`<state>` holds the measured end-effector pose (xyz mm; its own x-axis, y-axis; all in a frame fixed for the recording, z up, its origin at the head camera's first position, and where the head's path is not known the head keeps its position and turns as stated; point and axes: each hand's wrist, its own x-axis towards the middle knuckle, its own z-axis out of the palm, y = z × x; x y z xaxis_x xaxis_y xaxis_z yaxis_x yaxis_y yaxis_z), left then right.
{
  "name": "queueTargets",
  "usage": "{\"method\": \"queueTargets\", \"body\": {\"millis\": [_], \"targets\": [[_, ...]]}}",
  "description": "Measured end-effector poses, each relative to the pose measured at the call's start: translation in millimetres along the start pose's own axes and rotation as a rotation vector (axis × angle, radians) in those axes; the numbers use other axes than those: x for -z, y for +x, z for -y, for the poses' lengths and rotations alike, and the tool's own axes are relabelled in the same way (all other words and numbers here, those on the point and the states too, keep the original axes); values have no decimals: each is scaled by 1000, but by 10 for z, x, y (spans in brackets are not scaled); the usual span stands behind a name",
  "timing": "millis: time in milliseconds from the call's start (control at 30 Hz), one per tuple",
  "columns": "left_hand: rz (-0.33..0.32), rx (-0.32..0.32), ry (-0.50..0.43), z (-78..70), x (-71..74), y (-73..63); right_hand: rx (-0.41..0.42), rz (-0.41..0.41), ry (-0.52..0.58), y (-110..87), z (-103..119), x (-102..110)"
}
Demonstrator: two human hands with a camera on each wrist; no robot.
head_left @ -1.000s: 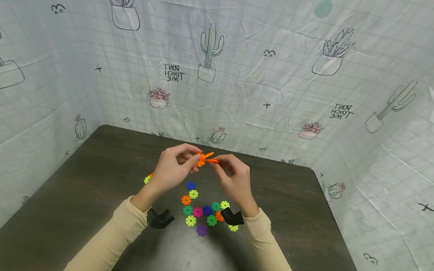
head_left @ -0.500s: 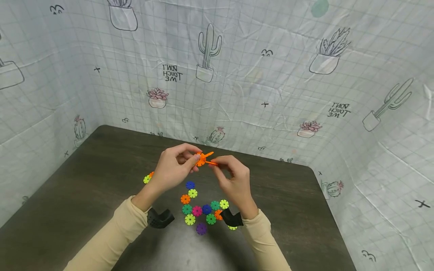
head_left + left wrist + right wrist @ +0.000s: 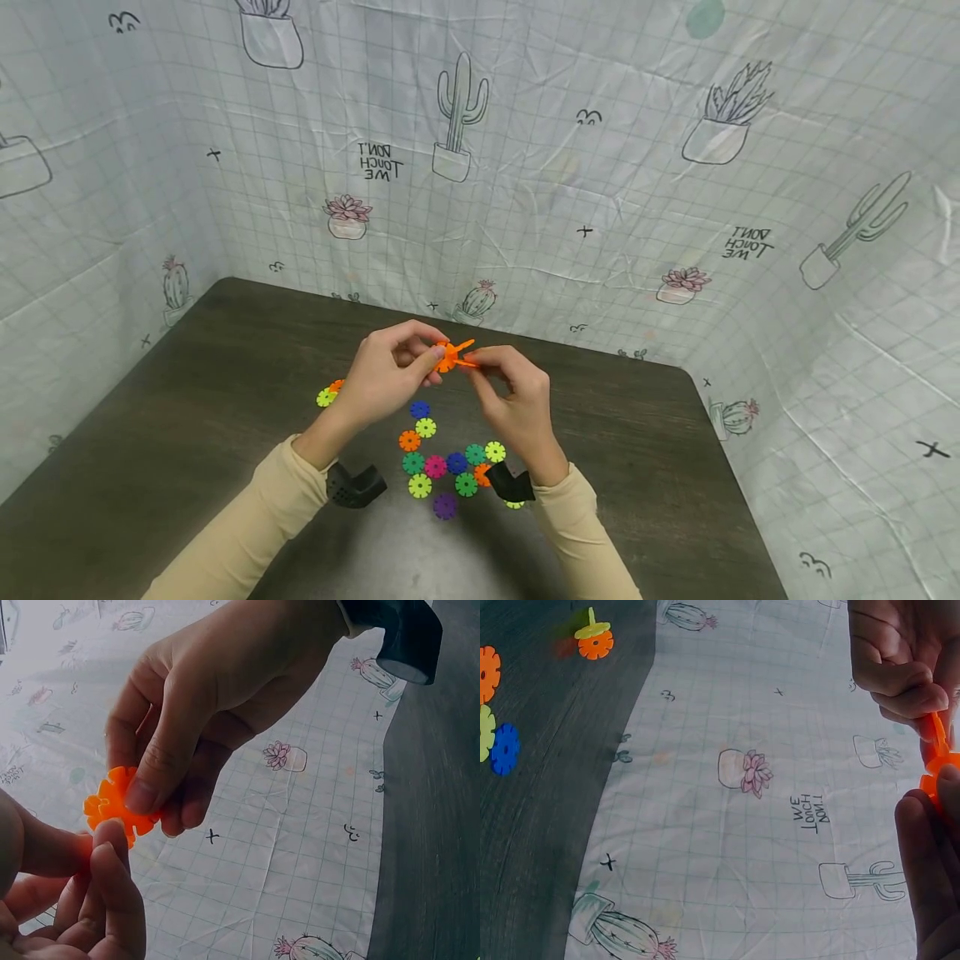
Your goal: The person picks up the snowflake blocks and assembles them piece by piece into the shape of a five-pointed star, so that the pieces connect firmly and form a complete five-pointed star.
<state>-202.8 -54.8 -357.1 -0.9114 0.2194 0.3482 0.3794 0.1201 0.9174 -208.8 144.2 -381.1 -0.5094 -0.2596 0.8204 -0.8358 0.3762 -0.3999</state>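
Note:
My left hand (image 3: 386, 367) pinches an orange notched disc (image 3: 447, 360) between thumb and fingers, above the table. Another orange piece (image 3: 465, 343), seen edge-on, juts up and to the right from it. My right hand (image 3: 516, 392) pinches a further orange notched disc (image 3: 116, 799), which looks like a thin strip in the head view. The edge of that disc meets the left-hand pieces; whether their notches interlock cannot be made out. Fingertips cover parts of the orange pieces in both wrist views.
On the dark table (image 3: 615, 450) below lie several notched discs, among them blue (image 3: 420, 409), pink (image 3: 436, 466) and purple (image 3: 445, 506) ones. A yellow and orange joined pair (image 3: 594, 634) lies to the left. Patterned fabric (image 3: 525, 192) encloses the table's back and sides.
The right hand has shifted slightly down and left, and its disc has turned more edge-on against the left-hand pieces. The left hand stays nearly still, and the table discs lie as before.

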Motion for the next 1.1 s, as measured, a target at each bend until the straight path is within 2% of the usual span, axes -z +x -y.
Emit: {"method": "queueTargets", "body": {"millis": [267, 667, 1100], "targets": [[-27, -23, 1, 14, -48, -20, 47, -30, -55, -11, -4, 9], [-59, -50, 1, 9, -80, -46, 76, -79, -58, -28, 7, -24], [-122, 15, -8, 42, -106, -95, 53, -73, -48, -67, 51, -96]]}}
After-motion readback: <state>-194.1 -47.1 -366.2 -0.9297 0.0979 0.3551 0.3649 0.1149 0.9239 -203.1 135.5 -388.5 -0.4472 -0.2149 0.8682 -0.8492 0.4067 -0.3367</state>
